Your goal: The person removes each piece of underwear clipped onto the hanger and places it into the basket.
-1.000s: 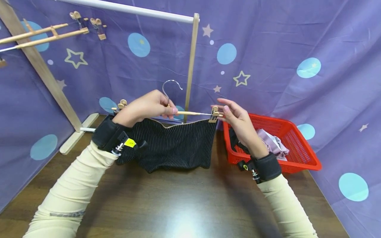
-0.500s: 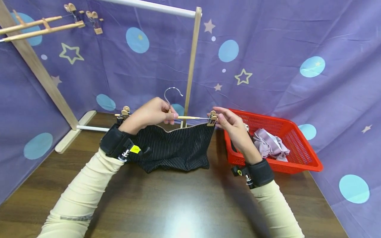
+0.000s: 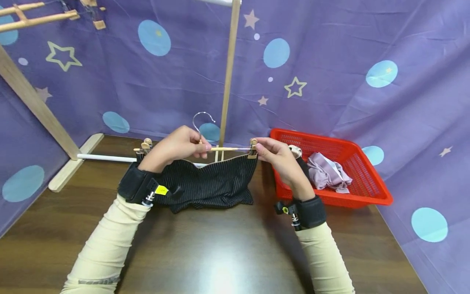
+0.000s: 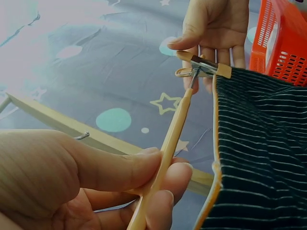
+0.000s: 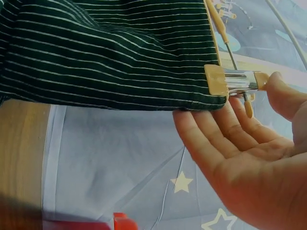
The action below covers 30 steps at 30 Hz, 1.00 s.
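Note:
A pair of black striped shorts (image 3: 205,181) hangs from the clips of a trouser hanger (image 3: 224,149) with a wooden bar and a metal hook. My left hand (image 3: 185,143) pinches the bar beside the hook, as the left wrist view shows closely. At the hanger's right end, my right hand (image 3: 277,157) has its thumb on the clip (image 5: 240,82) and its fingers behind it, pinching it lightly. That clip bites the waistband's corner. Another clip (image 3: 147,145) grips the left end, partly behind my left wrist. The shorts' lower edge lies near the table.
A red basket (image 3: 374,179) stands at the right with a pinkish garment (image 3: 328,173) and something dark inside. Behind is a rack with a wooden post (image 3: 229,73) and a low white bar (image 3: 106,157). Wooden hangers (image 3: 40,20) with clips hang at upper left.
My right hand has come in closer to the right-hand clip, thumb now on it. The hanger and shorts have sunk slightly. The head view has shifted, so the rack moves up and left.

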Each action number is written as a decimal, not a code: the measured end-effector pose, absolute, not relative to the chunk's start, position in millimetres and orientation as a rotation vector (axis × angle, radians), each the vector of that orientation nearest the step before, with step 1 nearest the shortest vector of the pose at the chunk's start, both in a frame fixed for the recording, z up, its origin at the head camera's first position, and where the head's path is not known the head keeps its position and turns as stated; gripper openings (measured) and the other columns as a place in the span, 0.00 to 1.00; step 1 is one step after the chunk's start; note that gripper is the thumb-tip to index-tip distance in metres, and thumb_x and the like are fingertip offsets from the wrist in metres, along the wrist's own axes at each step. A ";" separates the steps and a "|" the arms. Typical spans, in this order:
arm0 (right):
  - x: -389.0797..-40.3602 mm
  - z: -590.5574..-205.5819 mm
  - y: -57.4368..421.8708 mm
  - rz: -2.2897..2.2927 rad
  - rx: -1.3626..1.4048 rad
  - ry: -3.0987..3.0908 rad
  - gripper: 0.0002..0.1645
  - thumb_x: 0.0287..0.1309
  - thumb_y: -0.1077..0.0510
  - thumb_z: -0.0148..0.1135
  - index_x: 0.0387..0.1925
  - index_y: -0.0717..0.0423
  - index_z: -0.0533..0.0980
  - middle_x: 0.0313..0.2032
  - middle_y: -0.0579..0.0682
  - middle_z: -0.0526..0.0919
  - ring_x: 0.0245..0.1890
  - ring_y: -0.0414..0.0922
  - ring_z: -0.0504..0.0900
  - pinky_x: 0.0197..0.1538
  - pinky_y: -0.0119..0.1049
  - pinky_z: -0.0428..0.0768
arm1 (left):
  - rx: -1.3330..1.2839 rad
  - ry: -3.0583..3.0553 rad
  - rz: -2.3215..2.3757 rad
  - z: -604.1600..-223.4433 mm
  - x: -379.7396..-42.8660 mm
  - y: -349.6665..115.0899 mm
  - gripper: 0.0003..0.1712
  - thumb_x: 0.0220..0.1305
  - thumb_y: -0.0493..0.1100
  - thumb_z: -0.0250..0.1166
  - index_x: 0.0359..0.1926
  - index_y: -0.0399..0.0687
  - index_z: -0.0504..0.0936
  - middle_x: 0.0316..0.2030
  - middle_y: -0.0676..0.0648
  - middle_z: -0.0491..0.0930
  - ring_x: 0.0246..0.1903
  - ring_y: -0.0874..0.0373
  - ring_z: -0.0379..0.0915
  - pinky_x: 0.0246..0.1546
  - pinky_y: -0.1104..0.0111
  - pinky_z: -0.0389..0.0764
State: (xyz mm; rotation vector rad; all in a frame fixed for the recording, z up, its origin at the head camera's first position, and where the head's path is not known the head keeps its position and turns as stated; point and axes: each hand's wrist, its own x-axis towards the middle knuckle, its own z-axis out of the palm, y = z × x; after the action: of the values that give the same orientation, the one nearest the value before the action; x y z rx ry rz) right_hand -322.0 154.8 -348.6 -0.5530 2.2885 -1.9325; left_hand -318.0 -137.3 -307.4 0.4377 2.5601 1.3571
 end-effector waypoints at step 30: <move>-319.7 -361.6 146.0 -1.967 -0.340 2.214 0.23 0.75 0.51 0.56 0.59 0.64 0.77 0.38 0.45 0.90 0.43 0.36 0.86 0.51 0.37 0.81 | 0.522 2.594 1.326 -331.8 -323.9 -130.6 0.13 0.71 0.39 0.64 0.33 0.34 0.87 0.40 0.41 0.89 0.31 0.64 0.79 0.36 0.74 0.79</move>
State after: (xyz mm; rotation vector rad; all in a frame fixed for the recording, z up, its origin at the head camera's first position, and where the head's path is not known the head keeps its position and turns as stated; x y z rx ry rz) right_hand -319.7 146.0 -361.6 -0.3400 2.2143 -1.9674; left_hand -323.9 -130.6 -331.8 0.5224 2.5938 1.3263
